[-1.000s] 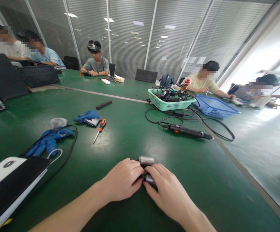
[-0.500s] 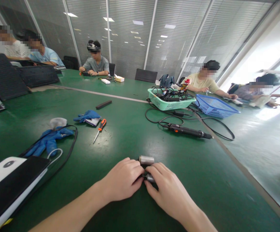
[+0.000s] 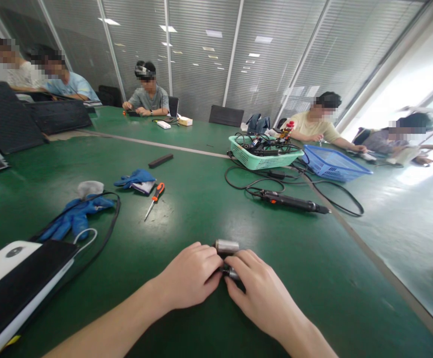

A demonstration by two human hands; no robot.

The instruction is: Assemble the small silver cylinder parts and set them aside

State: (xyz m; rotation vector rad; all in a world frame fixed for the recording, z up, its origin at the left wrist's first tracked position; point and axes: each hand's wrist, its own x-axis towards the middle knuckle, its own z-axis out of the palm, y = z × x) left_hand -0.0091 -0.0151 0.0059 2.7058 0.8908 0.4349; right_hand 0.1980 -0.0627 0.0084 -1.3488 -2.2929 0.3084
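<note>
My left hand (image 3: 192, 276) and my right hand (image 3: 259, 286) meet low in the middle of the view, close above the green tabletop. Between them is a small metal cylinder (image 3: 233, 273) with a dark end. The fingers of my right hand wrap round its silver body, while my left fingers are closed at the dark end, which they mostly cover. A second silver cylinder (image 3: 227, 246) lies sideways just beyond my fingertips, its left end close to my left fingers. Whether my fingers touch it, I cannot tell.
An orange-handled screwdriver (image 3: 155, 198) and blue gloves (image 3: 75, 216) lie to the left, near a white-and-black device (image 3: 26, 278). A black corded power screwdriver (image 3: 291, 202) is at right. Beyond it stand a green basket (image 3: 267, 160) of cables and a blue basket (image 3: 334, 166). Several people sit around.
Almost nothing differs. The cylinder between my hands has shifted or turned very slightly; both hands keep their place.
</note>
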